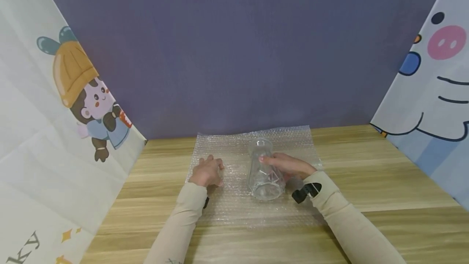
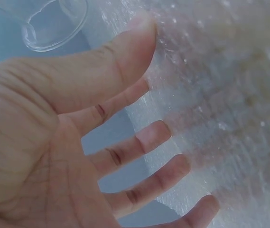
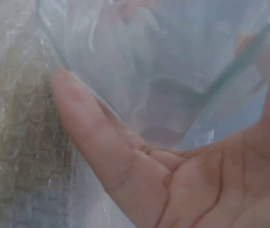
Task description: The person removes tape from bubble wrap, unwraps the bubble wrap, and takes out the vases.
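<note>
A clear glass vase with a narrower neck and an angular, faceted body is above the sheet of bubble wrap. My right hand grips the vase from its right side, thumb across the front. In the right wrist view the faceted glass sits in the curve of that hand. To the left of the vase, my left hand is spread over the bubble wrap with its fingers apart and nothing held. In the left wrist view the fingertips are right at the wrap, and a round glass edge shows behind the thumb.
The bubble wrap lies on a wood-grain table, reaching back to a dark blue-purple wall. Cartoon-printed white panels stand at the left and the right. Both wrists wear black straps.
</note>
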Demonstrator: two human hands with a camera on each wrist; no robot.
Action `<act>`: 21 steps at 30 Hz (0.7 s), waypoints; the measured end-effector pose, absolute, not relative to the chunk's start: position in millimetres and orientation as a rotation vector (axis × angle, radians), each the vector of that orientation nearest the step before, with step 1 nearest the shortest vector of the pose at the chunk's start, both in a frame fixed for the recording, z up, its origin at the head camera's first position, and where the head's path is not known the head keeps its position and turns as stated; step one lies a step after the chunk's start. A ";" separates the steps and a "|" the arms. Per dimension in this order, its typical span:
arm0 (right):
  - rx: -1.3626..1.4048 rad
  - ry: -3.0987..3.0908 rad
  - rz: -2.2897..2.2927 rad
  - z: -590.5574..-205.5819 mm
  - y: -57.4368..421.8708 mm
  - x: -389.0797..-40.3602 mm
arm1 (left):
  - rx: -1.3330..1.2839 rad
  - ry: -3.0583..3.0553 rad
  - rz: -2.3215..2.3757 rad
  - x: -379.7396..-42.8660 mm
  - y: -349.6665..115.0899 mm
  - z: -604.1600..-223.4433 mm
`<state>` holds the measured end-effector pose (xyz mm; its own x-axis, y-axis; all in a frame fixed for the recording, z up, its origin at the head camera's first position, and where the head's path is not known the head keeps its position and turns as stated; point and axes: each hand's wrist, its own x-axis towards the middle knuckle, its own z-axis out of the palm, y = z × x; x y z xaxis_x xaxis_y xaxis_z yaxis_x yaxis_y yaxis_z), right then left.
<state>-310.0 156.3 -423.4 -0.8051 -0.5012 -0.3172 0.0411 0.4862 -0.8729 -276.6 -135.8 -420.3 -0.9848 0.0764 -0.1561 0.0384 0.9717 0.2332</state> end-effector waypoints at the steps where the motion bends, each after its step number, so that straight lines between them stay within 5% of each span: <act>1: -0.372 2.186 -1.310 -423.4 155.9 -310.1 | 0.087 2.956 0.344 -276.5 -136.2 -420.5; 21: -0.395 2.074 -1.399 -421.7 160.2 -311.5 | 0.113 2.960 0.345 -275.6 -136.2 -419.6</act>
<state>-311.5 160.2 -421.7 -0.7762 -0.5483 -0.3112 0.0832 0.4002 -0.9127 -275.6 -136.2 -419.6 -0.9844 0.0933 -0.1489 0.0565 0.9705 0.2343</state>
